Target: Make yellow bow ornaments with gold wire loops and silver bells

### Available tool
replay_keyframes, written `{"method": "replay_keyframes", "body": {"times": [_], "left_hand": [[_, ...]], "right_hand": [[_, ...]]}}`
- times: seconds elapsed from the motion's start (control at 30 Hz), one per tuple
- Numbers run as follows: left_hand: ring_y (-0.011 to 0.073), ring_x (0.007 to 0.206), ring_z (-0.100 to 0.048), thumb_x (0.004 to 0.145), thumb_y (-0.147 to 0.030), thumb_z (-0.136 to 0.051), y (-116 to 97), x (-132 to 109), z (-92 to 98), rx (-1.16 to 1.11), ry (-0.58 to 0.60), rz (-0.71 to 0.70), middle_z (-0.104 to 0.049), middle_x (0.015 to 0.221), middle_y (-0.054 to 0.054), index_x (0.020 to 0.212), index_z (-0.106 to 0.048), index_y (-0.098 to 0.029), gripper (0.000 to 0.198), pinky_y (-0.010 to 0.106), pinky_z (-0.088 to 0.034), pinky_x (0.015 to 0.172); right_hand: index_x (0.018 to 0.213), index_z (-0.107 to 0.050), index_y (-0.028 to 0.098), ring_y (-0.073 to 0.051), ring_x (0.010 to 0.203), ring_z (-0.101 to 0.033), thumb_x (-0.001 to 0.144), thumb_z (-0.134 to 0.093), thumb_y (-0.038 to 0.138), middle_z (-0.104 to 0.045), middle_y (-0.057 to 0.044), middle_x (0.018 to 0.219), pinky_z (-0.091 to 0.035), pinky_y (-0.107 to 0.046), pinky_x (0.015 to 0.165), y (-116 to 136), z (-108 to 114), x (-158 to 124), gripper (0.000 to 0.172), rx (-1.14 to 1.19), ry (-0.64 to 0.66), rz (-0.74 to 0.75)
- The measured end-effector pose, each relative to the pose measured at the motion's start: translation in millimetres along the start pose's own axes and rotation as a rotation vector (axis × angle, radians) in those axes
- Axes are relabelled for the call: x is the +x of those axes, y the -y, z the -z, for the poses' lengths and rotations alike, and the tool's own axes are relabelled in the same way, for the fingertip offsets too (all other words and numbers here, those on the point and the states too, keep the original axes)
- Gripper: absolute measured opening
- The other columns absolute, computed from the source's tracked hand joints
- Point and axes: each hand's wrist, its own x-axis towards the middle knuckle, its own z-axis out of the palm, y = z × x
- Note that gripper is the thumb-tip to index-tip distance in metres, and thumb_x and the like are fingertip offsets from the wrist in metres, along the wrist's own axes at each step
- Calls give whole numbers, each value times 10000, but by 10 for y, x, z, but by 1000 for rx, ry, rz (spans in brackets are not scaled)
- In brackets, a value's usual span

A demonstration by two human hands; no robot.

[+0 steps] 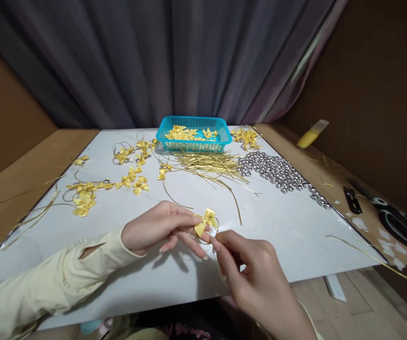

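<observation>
My left hand [175, 226] holds a yellow ribbon bow [207, 221] between thumb and fingers, near the table's front edge. A thin gold cord loops round below the bow and across the fingers. Thumb and forefinger of my right hand [253, 269] pinch that cord just right of the bow. Beyond the hands lie a heap of gold cords [210, 164] and many small silver rounded pieces [276, 170]. More yellow bows [84, 203], some with cord loops, are spread over the left part of the table.
A blue basket [224, 137] with yellow bows stands at the back, with another bow pile [248, 138] to its right. Black-handled scissors [398, 226], a small black tool [352, 200] and a yellow tube [312, 134] are on the right. A curtain [154, 61] hangs behind.
</observation>
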Motion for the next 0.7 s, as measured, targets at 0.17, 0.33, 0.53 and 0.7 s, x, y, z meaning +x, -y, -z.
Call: {"method": "replay_keyframes", "body": {"times": [0.17, 0.33, 0.53, 0.7], "left_hand": [[158, 641, -694, 827, -281, -530, 11, -8, 4, 31, 3, -7, -716, 882, 108, 778, -700, -102, 252, 112, -191, 271], [151, 607, -686, 825, -280, -524, 17, 3, 6, 68, -6, -15, -718, 753, 92, 763, -697, -95, 262, 120, -182, 273], [148, 605, -678, 824, -302, -515, 6, -19, -27, 145, -46, -33, -721, 735, 92, 774, -693, -92, 279, 129, -202, 286], [65, 395, -524, 840, -351, -494, -2, -58, -63, 232, -134, -92, -723, 679, 78, 792, -690, -102, 321, 145, -227, 314]], "right_hand": [[642, -463, 176, -69, 419, -322, 875, -391, 192, -406, 52, 497, -242, -212, 414, 5, 8, 13, 245, -7, 35, -16], [619, -447, 173, -64, 415, -307, 866, -406, 173, -376, 60, 488, -225, -214, 419, 18, 8, 19, 250, -13, 43, 1], [620, -449, 173, -59, 403, -310, 862, -415, 161, -364, 67, 478, -221, -208, 408, -8, 6, 35, 245, 1, 52, 9], [659, -477, 167, -60, 429, -354, 876, -405, 166, -421, 51, 517, -246, -195, 404, -21, -18, 34, 228, 25, 11, 42]]}}
